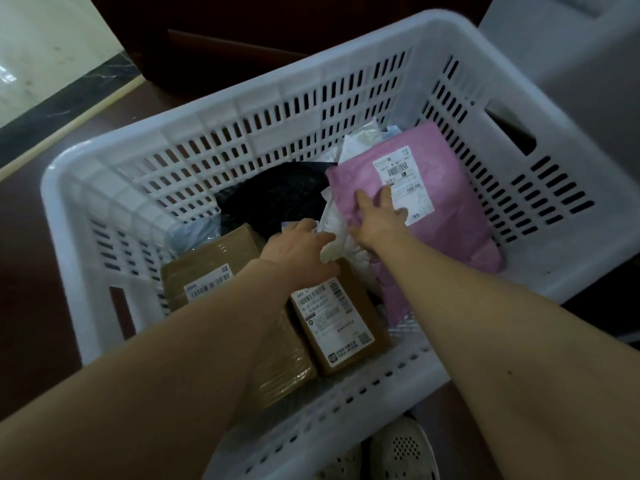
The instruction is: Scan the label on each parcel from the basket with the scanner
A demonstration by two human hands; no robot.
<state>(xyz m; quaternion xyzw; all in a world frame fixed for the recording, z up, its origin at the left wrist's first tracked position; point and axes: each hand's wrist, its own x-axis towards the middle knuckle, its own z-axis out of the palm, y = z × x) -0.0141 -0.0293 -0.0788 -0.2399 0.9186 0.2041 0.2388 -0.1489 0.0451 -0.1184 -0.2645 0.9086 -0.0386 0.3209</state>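
A white slotted basket (242, 133) holds several parcels. My left hand (298, 247) reaches in at the middle, its fingers against a crumpled white bag parcel (334, 233). My right hand (375, 218) lies flat, fingers spread, on a pink bag parcel (450, 216) beside its white label (403, 183). A small brown box (343, 327) with a label lies under my left wrist. A larger brown box (207, 268) sits to its left. A black bag parcel (277, 195) lies behind them. No scanner is in view.
The basket stands on a dark brown floor (31, 271). A grey bin (571, 57) is at the upper right, pale tiles (41, 46) at the upper left. White perforated shoes (398, 452) show below the basket's near rim.
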